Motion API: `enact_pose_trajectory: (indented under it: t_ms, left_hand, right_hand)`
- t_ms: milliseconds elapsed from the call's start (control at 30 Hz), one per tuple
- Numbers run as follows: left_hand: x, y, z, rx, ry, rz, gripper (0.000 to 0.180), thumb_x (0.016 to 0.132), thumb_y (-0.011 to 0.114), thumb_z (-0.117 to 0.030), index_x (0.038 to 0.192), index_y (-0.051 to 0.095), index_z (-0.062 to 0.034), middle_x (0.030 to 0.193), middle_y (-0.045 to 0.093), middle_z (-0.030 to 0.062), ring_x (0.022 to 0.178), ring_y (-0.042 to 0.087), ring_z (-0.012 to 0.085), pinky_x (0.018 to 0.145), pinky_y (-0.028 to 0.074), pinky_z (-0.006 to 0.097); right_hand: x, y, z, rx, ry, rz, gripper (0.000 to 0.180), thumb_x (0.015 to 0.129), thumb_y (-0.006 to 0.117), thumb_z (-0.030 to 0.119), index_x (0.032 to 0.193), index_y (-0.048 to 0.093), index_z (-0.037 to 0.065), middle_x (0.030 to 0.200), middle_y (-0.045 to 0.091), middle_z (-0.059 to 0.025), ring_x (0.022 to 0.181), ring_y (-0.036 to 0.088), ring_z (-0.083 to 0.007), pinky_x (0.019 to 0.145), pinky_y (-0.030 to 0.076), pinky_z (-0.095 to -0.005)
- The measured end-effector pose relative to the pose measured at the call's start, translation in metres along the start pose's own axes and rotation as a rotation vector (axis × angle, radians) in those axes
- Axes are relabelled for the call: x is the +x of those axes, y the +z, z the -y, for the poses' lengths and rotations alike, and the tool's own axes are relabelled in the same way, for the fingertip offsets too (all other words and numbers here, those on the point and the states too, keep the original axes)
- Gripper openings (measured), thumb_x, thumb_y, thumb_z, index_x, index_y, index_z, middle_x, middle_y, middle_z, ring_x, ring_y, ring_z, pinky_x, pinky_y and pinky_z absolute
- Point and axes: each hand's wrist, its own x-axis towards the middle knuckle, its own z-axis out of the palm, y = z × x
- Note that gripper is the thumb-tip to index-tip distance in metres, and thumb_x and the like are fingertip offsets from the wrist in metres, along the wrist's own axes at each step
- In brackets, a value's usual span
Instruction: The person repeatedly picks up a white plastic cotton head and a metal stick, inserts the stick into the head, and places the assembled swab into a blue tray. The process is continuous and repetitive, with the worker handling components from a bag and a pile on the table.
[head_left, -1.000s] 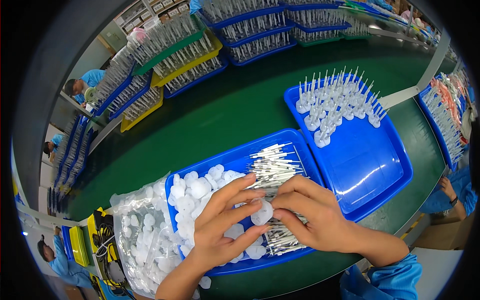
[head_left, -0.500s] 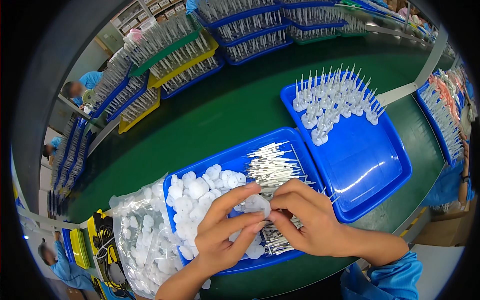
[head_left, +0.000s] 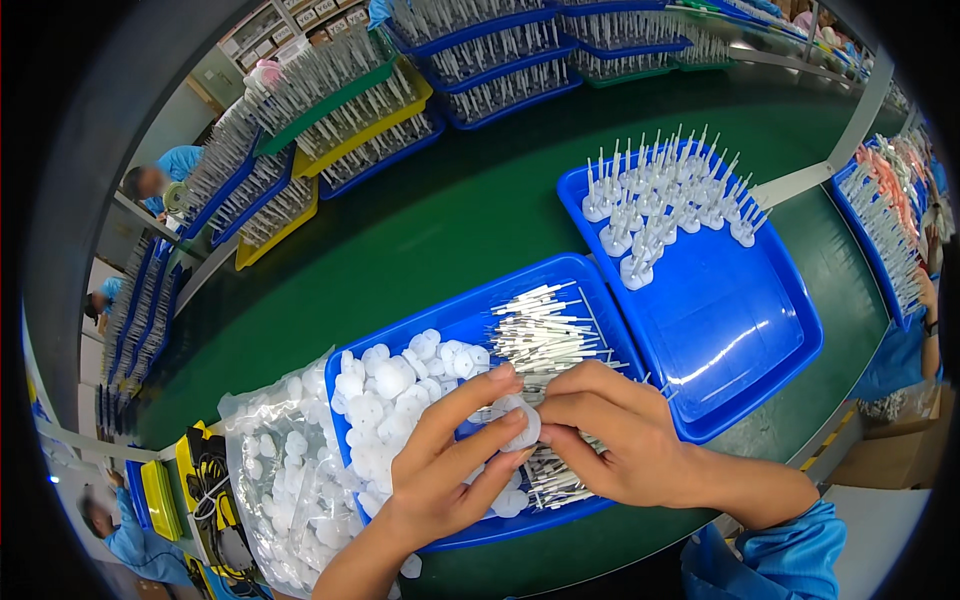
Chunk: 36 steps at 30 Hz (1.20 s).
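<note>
- L hand (head_left: 432, 470) came in from the lower edge, forearm slanting up & to the R, wrist roughly in line w/ it; back of hand faced up, fingers bent toward the R hand (head_left: 625, 435).
- L thumb & index were closed on a thin, round, translucent white plastic disc (head_left: 529, 428), thumb below, index above; next finger reached along above it, less bent.
- R forearm lay nearly flat across from the R, blue sleeve (head_left: 780, 560) pushed up nr the elbow; R fingers curled, thumb & index tips meeting the disc's R edge. Couldn't tell from my spot if they gripped it or only touched; anything btwn those tips was hidden.
- Disc was up in front of the person, tilted, over the nearer blue plastic tray (head_left: 440, 320).
- In that tray: a heap of loose white plastic discs (head_left: 390, 385) on the L side, by the L hand; a pile of thin white sticks (head_left: 545, 335) on the R, partly under the R hand.
- Just to the R, a 2nd blue plastic tray (head_left: 730, 320) w/ upright stick-and-disc pieces (head_left: 665, 195) grouped at its far end.
- L of the nearer tray, a clear plastic bag (head_left: 285, 470) w/ more discs, on the green tabletop (head_left: 350, 260).
</note>
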Motion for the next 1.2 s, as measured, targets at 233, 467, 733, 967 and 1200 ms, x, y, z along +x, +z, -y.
enact_pose_trajectory:
  t_ms: [233,467,733,967,1200]
  left_hand:
    - [-0.008,0.002,-0.006,-1.087,-0.769,-0.241,0.033,0.094,0.066,-0.010,0.122,0.056,0.0046,0.135,0.057,0.0262,0.121,0.060,0.0293,0.100,0.050,0.044]
    - [0.004,-0.009,0.000,-0.410,-0.710,-0.114,0.026,0.088,0.072,-0.010,0.107,0.062,0.0042,0.128,0.060,0.0209,0.116,0.061,0.0298,0.100,0.050,0.043]
    - [0.003,-0.030,0.012,0.812,-0.486,0.209,0.037,0.077,0.077,-0.009,0.110,0.065,0.0008,0.120,0.057,0.0189,0.114,0.050,0.0388,0.098,0.039,0.046]
    - [0.001,-0.044,0.021,0.735,-0.527,0.093,0.034,0.082,0.074,-0.008,0.111,0.063,0.0034,0.113,0.061,0.0196,0.108,0.056,0.0387,0.096,0.043,0.044]
    - [-0.006,-0.064,0.020,0.595,-0.609,0.037,0.032,0.080,0.074,-0.004,0.107,0.064,0.0088,0.117,0.062,0.0224,0.106,0.061,0.0417,0.092,0.049,0.042]
  right_hand:
    - [0.005,-0.007,0.005,0.139,0.084,0.093,0.023,0.086,0.065,-0.003,0.109,0.060,-0.001,0.105,0.058,-0.0151,0.083,0.064,-0.0300,0.067,0.052,-0.0358]
    - [0.008,-0.059,-0.016,-0.269,0.121,-0.136,0.012,0.084,0.068,0.003,0.095,0.063,0.002,0.083,0.061,-0.0124,0.072,0.064,-0.0306,0.061,0.052,-0.0380]
    - [-0.006,-0.168,-0.108,-0.569,0.775,-0.346,0.014,0.086,0.067,0.006,0.081,0.064,-0.007,0.063,0.066,-0.0155,0.054,0.067,-0.0205,0.053,0.053,-0.0325]
    - [-0.008,-0.158,-0.088,-0.979,0.589,-0.270,0.015,0.086,0.069,0.007,0.088,0.065,-0.007,0.065,0.066,-0.0190,0.059,0.069,-0.0283,0.058,0.054,-0.0348]
    - [0.044,-0.063,-0.028,-0.515,0.217,0.180,0.014,0.084,0.068,0.003,0.097,0.066,-0.005,0.089,0.068,-0.0232,0.078,0.069,-0.0360,0.069,0.055,-0.0432]
